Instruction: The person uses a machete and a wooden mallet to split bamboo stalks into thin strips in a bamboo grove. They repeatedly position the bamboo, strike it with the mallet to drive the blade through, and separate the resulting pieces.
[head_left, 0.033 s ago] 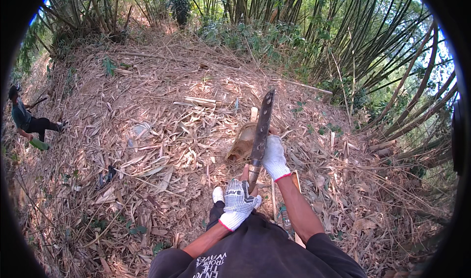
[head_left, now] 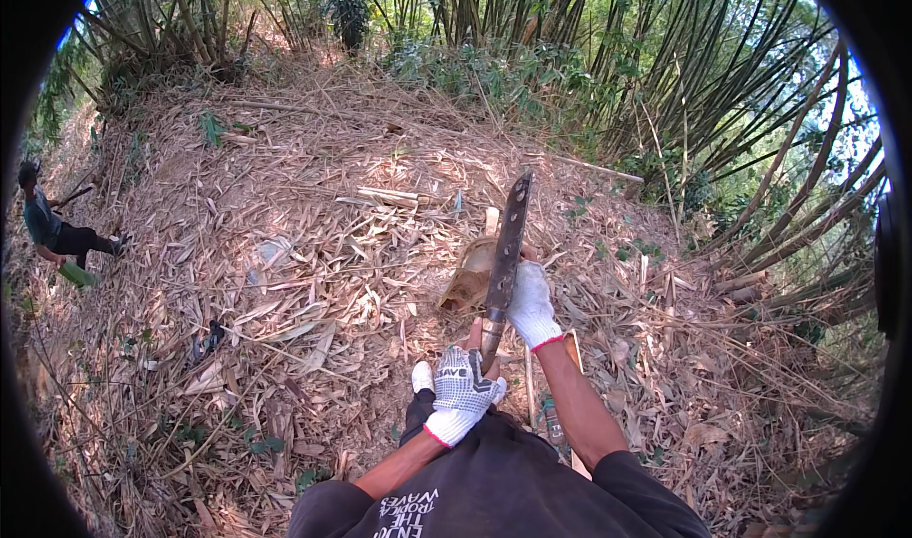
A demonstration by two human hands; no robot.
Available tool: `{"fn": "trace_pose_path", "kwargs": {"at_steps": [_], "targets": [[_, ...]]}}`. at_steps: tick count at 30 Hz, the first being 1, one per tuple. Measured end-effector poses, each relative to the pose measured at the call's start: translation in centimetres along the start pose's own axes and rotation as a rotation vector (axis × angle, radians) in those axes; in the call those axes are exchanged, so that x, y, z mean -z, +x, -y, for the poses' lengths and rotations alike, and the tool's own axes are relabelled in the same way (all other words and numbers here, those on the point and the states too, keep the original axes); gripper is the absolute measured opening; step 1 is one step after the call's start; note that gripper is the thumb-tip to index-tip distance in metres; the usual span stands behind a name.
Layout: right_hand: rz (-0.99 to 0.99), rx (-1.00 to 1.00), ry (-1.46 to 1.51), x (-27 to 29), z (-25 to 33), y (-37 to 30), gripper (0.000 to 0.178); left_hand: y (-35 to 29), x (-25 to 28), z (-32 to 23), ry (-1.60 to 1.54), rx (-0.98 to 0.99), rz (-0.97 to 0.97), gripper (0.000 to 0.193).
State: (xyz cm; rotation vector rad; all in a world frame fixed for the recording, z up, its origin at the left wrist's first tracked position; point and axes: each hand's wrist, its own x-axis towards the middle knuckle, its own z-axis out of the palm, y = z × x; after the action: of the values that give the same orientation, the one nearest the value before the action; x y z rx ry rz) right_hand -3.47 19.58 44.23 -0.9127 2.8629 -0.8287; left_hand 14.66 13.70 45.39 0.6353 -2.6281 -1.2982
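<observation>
We have our left hand [head_left: 461, 384] wrapped around the handle [head_left: 490, 336] of a long dark knife [head_left: 508, 244], its blade running forward from that grip. Our right hand [head_left: 533, 302] is at the blade's right edge; we cannot tell whether its fingers grasp anything. Ahead of the left grip, partly behind the blade, a hollow brown piece [head_left: 468, 277] lies on dry leaves [head_left: 370, 296].

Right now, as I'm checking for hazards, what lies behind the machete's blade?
Behind the blade show a tan wood-like piece on dry leaves and the gloved right hand. What the blade covers cannot be seen.
</observation>
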Motion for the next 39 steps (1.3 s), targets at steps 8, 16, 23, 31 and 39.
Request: {"fn": "trace_pose_path", "kwargs": {"at_steps": [8, 16, 23, 31, 39], "targets": [[-0.012, -0.027, 0.026, 0.0, 0.1, -0.2, 0.022, -0.1, 0.2, -0.1, -0.026, -0.013, -0.003, 0.076], [-0.020, 0.058, 0.085, -0.7, -0.9, -0.2, 0.044, -0.3, 0.6, -0.9, -0.004, -0.046, -0.027, 0.076], [-0.046, 0.089, -0.064, -1.3, -1.2, -0.2, 0.067, -0.5, 1.0, -3.0, 0.020, -0.031, 0.045, 0.072], [0.009, -0.142, 0.162, -0.9, -0.7, -0.5, 0.029, -0.3, -0.1, -1.8, -0.005, -0.055, -0.035, 0.078], [-0.091, 0.029, 0.074, -1.7, -1.6, -0.5, 0.020, -0.3, -0.1, -1.7, 0.008, -0.003, -0.029, 0.077]]}}
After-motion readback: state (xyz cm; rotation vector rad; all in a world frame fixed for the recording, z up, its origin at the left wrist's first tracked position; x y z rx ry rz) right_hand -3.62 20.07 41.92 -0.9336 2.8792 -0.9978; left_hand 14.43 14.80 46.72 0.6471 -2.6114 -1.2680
